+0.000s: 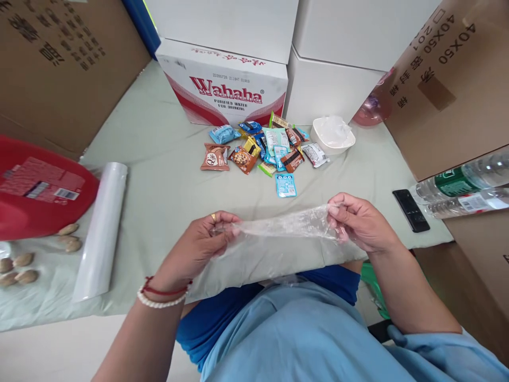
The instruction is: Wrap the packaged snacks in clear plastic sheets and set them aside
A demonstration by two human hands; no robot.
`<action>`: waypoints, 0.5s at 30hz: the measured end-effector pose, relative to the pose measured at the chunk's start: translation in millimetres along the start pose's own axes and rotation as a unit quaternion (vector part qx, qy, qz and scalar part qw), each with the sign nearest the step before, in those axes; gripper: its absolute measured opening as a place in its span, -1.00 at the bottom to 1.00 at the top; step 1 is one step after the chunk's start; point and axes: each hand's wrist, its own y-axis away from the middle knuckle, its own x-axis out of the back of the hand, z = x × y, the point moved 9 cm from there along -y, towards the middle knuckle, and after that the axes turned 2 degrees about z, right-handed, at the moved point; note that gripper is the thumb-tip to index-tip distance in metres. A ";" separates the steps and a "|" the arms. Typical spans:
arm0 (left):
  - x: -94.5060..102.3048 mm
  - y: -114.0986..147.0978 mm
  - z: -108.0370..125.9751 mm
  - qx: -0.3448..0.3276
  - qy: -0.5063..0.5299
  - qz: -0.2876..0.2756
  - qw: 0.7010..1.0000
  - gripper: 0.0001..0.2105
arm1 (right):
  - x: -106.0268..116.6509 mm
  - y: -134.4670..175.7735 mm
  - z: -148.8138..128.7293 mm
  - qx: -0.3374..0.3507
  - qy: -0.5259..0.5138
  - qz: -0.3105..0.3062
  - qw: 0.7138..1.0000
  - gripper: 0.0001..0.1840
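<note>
A clear plastic bag [286, 224] is stretched sideways above the table's front edge, its lower part hanging toward my lap. My left hand [209, 239] pinches one end between thumb and fingers. At the other end, my right hand [356, 220] grips the gathered film, fingers closed. Beyond the bag lies a pile of small wrapped snacks [274, 140] in brown, blue, yellow and green packets. One light blue packet [286, 185] lies nearest to the bag. To the left rests a roll of clear plastic bags [101, 233].
A white bowl [333, 143] with clear film in it stands behind the snacks. A Wahaha carton [226, 85] closes off the back. A red bag [43, 191] and walnuts [24, 260] lie left; a black phone [411, 210] and plastic bottles [457, 181] lie right.
</note>
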 end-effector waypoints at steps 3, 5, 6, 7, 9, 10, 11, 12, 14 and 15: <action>18.9 -19.0 18.1 -0.020 -0.066 -0.007 0.998 -0.48 | 8.7 -17.1 11.5 0.003 -0.007 0.035 0.999 -0.51; 36.4 -32.9 28.9 -0.050 -0.142 0.062 0.987 -0.46 | 10.0 -34.1 27.2 0.016 0.011 0.061 0.998 -0.49; 45.6 -35.6 35.4 -0.068 -0.188 0.121 0.972 -0.46 | 10.2 -42.7 36.0 0.022 0.024 0.074 0.997 -0.49; 53.5 -33.1 43.7 -0.090 -0.231 0.193 0.949 -0.48 | 11.1 -50.5 44.5 0.028 0.037 0.088 0.995 -0.49; 56.5 -11.8 63.7 -0.152 -0.288 0.333 0.885 -0.57 | 14.3 -62.5 58.5 0.041 0.060 0.119 0.990 -0.51; 49.1 3.0 73.0 -0.192 -0.300 0.379 0.854 -0.63 | 16.3 -66.5 63.5 0.047 0.070 0.132 0.988 -0.53; 35.9 16.7 80.7 -0.236 -0.308 0.401 0.830 -0.70 | 18.4 -69.4 67.0 0.054 0.080 0.142 0.985 -0.55; 17.2 25.6 85.5 -0.278 -0.321 0.388 0.818 -0.76 | 20.2 -71.6 69.5 0.059 0.091 0.149 0.983 -0.58; -26.5 29.4 83.8 -0.342 -0.371 0.305 0.808 -0.80 | 23.3 -75.6 72.5 0.064 0.114 0.152 0.980 -0.60; -45.9 24.4 75.4 -0.352 -0.408 0.253 0.803 -0.77 | 25.0 -77.8 73.3 0.065 0.127 0.151 0.978 -0.61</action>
